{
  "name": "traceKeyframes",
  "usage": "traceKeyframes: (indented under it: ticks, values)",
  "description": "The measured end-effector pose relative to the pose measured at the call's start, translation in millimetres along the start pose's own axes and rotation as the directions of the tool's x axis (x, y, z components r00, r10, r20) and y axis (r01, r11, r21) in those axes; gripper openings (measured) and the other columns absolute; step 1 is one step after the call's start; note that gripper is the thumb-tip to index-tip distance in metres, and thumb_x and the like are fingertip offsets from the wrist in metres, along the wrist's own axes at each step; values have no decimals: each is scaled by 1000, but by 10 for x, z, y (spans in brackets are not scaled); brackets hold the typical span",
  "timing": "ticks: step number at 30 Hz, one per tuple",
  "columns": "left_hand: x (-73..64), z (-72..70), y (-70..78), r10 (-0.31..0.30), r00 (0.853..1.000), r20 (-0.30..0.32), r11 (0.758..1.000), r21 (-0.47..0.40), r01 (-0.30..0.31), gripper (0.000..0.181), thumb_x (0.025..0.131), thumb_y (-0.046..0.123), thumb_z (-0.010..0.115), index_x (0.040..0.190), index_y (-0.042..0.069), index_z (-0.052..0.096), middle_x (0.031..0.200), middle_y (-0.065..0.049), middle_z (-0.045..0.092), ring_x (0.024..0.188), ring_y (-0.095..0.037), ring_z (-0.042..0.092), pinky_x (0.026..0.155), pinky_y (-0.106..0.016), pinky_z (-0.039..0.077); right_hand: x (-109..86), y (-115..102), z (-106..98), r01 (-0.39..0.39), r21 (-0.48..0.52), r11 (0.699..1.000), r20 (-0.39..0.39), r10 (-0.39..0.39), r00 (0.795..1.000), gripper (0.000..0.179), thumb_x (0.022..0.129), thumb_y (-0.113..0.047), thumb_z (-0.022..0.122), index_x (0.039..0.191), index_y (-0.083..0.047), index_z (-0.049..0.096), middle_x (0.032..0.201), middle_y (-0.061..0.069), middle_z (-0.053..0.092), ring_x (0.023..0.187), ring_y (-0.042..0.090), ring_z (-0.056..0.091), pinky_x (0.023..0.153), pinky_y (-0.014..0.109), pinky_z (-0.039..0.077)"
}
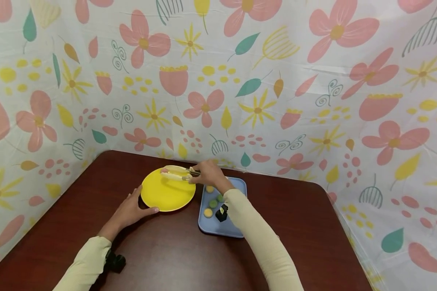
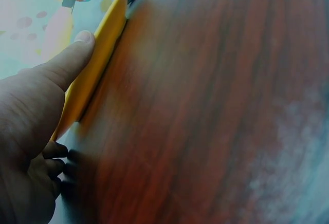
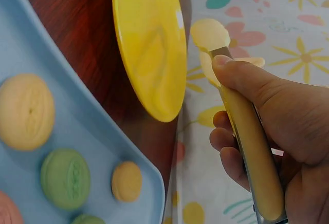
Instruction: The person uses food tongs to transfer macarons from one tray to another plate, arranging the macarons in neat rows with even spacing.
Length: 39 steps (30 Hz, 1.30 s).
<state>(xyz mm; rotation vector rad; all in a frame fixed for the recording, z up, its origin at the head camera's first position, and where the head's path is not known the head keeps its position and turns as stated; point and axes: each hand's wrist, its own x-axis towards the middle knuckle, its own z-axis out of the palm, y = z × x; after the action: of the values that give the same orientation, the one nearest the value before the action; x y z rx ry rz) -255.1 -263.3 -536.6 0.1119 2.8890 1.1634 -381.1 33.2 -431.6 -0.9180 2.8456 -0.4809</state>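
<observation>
Cream-coloured right sleeve (image 1: 266,246) lay nearest the head camera, slanting in from 5 o'clock. It led to the right hand (image 1: 208,174), whose fingers and thumb wrapped the handle of the tongs (image 3: 252,152), the pale tips pointing to 9 o'clock. Between those tips, over the 12 o'clock part of the yellow plate (image 1: 167,197), sat a small pink piece (image 1: 164,170), perhaps a macaron, though it showed too small to be sure. Whether it touched the plate could not be told. At the plate's 8 o'clock edge the left hand (image 1: 131,208) held the rim, thumb towards 7, fingers towards 9.

Just beside the plate, at 4 o'clock, lay the blue tray (image 1: 218,229), bearing a large yellow macaron (image 3: 25,112), a green macaron (image 3: 66,179) and, near one corner, a second yellow macaron (image 3: 126,181). Under everything spread the dark wood tabletop (image 1: 160,254); a floral sheet (image 1: 218,89) hung beyond at 12 o'clock.

The pink piece was likely light, with rounded sides apt to slip and perhaps a fragile shell, so a gentle, even squeeze across its middle seemed wisest. The plate looked light, stiff and slick, liable to skid; its rim was the sensible hold.
</observation>
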Motion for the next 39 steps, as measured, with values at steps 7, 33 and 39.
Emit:
traceKeyframes:
  ticks: [7, 33, 39]
  values:
    - [16, 13, 21, 5, 1000, -12, 1000, -6, -5, 126, 80, 64, 79, 165, 8, 6, 165, -28, 22, 151, -54, 12, 118, -73, 14, 76, -51, 75, -9, -60, 998, -5, 9, 1000, 58, 87, -47, 80, 135, -16, 69, 91, 4, 75, 46, 10, 21, 49, 25, 24]
    - [4, 9, 9, 18, 1000, -15, 1000, -11, -19, 125, 79, 64, 80, 165, 9, 7, 166, -26, 22, 151, -54, 13, 118, -72, 14, 93, -91, 208, -20, -42, 999, 14, 21, 1000, 61, 87, -49, 80, 138, -19, 67, 130, 2, 71, 69, 11, 60, 62, 25, 45]
    - [-10, -7, 1, 31, 999, -16, 999, -10, -32, 124, 80, 63, 80, 165, 9, 7, 165, -26, 23, 151, -55, 13, 118, -72, 14, 20, -61, 110, -15, -26, 1000, 4, 15, 1000, 61, 87, -49, 80, 137, -16, 67, 109, 7, 77, 53, 9, 40, 52, 24, 34]
